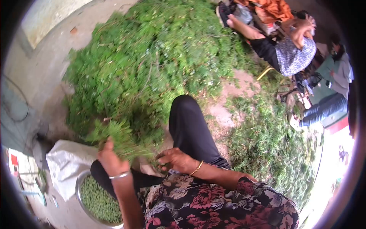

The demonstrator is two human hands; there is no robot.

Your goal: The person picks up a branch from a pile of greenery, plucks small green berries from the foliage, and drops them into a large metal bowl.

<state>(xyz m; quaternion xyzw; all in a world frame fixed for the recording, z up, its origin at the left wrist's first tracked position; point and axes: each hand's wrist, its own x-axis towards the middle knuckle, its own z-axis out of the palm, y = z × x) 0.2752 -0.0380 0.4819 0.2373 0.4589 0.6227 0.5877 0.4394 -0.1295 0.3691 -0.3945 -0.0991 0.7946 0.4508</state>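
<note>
1. The left hand (113,158) has its fingers clamped on a bunch of green sprigs (124,140), held above the near-left edge of the large leafy heap (152,65).
2. The right hand (177,159) is near the bunch's right end, fingers curled; whether they grip anything, I cannot tell.
3. At near left, a round metal bowl (78,189) holds small green pieces, beside a white sack (66,164).
4. Another green pile (267,152) spreads at right.
</note>
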